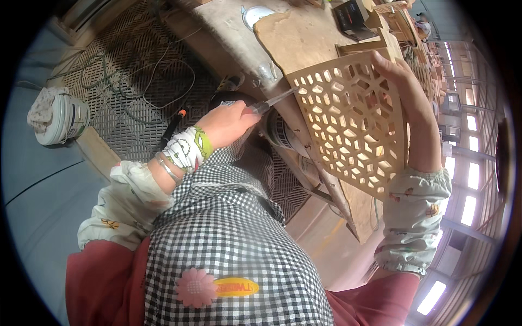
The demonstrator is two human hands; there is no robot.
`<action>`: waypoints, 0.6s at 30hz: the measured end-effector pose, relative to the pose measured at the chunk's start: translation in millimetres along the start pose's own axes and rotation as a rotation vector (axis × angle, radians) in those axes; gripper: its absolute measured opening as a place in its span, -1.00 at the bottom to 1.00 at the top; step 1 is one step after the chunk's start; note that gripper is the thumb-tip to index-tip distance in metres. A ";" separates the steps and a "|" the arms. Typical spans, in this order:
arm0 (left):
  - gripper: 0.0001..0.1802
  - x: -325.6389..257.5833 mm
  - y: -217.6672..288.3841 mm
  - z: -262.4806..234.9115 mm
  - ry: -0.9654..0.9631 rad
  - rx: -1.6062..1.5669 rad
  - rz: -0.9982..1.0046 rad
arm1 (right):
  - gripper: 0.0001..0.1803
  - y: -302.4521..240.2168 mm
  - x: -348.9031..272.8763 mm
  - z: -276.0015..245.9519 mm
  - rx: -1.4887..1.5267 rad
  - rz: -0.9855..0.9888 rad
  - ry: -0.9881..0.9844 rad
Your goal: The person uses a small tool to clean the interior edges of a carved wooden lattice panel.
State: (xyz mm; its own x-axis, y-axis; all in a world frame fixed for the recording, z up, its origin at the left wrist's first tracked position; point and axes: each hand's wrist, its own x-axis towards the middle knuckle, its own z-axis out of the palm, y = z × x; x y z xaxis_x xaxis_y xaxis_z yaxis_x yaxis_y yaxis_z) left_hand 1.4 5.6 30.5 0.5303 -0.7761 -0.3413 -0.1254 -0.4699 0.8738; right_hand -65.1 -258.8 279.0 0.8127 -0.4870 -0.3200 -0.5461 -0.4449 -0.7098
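A person wearing a black-and-white checked apron is looking down at their own two hands. The right hand is gripping the upper edge of a thin, pale wooden panel cut through with a lattice of small angular openings, fingers curling over its top corner. The panel is standing tilted in front of the person's chest, held up off the long, worn wooden workbench that is running away behind it. Its surface is light tan, with a plain solid border around honeycomb-like holes, and light is showing through many of them. The left hand is closing firmly around the handle of a slim metal-bladed hand tool, whose tip is touching the panel's left edge near the top corner. A patterned cloth wrist cover and silver bangles are sitting on the left forearm. To the left, well apart on the floor, a white plastic bucket with a rag draped over it is standing beside a dark grid floor mat crossed by loose cables.
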 end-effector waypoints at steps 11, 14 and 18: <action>-0.49 17.0 20.5 -9.3 0.059 0.225 -0.015 | -0.32 -6.9 -12.5 4.0 -0.184 0.034 0.015; -0.50 23.8 32.0 -9.9 0.077 0.313 -0.031 | -0.31 3.7 -7.1 2.7 -0.114 -0.050 -0.038; -0.48 31.1 37.4 0.8 0.075 0.372 -0.073 | -0.32 -5.0 -12.1 6.8 0.098 0.003 -0.150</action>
State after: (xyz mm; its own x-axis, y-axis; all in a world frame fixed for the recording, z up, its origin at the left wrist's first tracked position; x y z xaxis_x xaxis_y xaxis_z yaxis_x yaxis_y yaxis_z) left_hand 12.5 -36.4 52.3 0.6075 -0.7083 -0.3595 -0.3736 -0.6542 0.6576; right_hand -70.8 -245.6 282.2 0.8360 -0.3675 -0.4074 -0.5325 -0.3642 -0.7641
